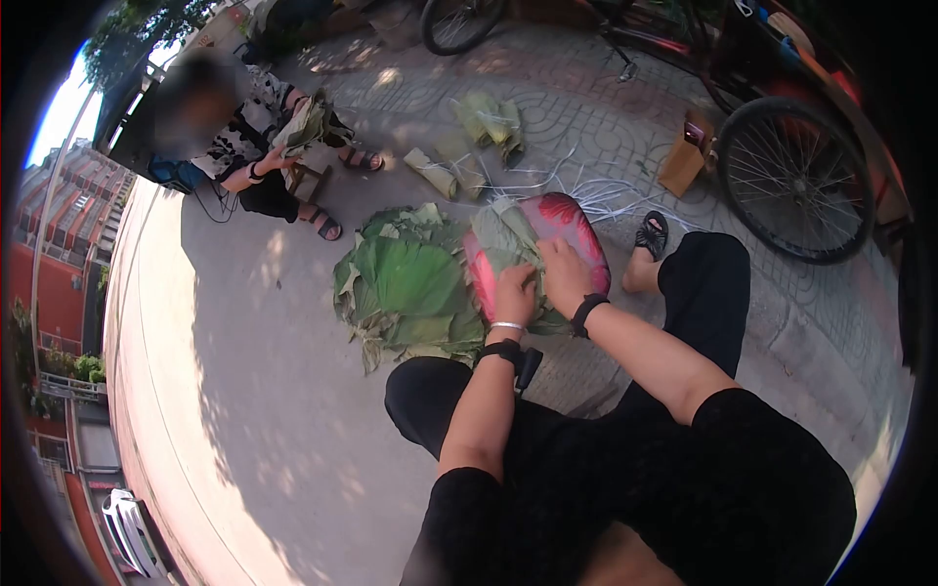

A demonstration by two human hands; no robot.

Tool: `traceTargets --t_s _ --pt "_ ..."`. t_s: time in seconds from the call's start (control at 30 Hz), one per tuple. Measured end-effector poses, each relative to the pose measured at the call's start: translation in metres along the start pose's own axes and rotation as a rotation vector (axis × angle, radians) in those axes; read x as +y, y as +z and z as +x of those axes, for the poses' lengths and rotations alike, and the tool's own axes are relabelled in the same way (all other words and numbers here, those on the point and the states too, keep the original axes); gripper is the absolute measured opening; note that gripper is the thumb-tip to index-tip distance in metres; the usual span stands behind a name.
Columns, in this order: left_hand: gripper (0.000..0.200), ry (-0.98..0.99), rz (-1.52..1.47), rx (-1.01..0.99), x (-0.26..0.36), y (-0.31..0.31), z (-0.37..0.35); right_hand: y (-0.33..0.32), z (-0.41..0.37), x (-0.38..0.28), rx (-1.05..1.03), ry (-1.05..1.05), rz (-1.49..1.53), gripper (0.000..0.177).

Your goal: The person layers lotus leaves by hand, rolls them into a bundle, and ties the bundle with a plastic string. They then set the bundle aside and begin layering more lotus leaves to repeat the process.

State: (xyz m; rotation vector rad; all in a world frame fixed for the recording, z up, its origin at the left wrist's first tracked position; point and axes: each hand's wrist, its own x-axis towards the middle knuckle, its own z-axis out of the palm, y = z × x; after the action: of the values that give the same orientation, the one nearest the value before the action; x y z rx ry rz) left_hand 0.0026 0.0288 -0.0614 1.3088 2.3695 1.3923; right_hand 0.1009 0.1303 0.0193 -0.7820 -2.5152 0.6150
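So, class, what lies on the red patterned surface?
A pale leaf, with the left hand and right hand at it. The patterned surface shows beside it; underneath is hidden.

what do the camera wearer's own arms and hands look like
Short black sleeves leave both forearms bare. At the left wrist are a thin pale bracelet and a black band; at the right wrist, one dark strap. The left hand and right hand wear no gloves.

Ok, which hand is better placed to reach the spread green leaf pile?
The left hand, likely: the leaf pile lies on that side, closer to it. The right hand is farther across; both are at the pale leaf.
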Motion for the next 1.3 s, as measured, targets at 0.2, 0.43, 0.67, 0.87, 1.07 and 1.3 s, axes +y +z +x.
traceTargets --t_s 0.2,0.43,0.67,0.87,1.07,1.3 --pt "0.056 -0.353 0.314 0.574 0.011 -0.006 -0.013 0.008 -0.009 -0.016 -0.026 -0.077 -0.03 0.024" --pt "0.074 -0.713 -0.159 0.363 0.041 -0.02 -0.012 0.021 -0.016 -0.022 -0.078 -0.121 -0.042 0.036" --pt "0.073 -0.581 -0.122 0.421 -0.034 0.013 -0.025 0.026 -0.037 -0.026 -0.128 -0.234 -0.027 0.038" --pt "0.062 -0.714 -0.653 0.363 -0.034 0.005 -0.024 0.012 -0.062 -0.034 -0.233 -0.264 0.044 0.042" --pt "0.052 -0.653 -0.718 0.36 -0.021 -0.008 -0.024 -0.024 -0.041 -0.01 -0.078 -0.129 0.204 0.045" --pt "0.037 -0.655 -1.089 0.131 0.035 -0.057 -0.011 -0.033 -0.016 0.016 -0.747 0.481 1.302 0.046"
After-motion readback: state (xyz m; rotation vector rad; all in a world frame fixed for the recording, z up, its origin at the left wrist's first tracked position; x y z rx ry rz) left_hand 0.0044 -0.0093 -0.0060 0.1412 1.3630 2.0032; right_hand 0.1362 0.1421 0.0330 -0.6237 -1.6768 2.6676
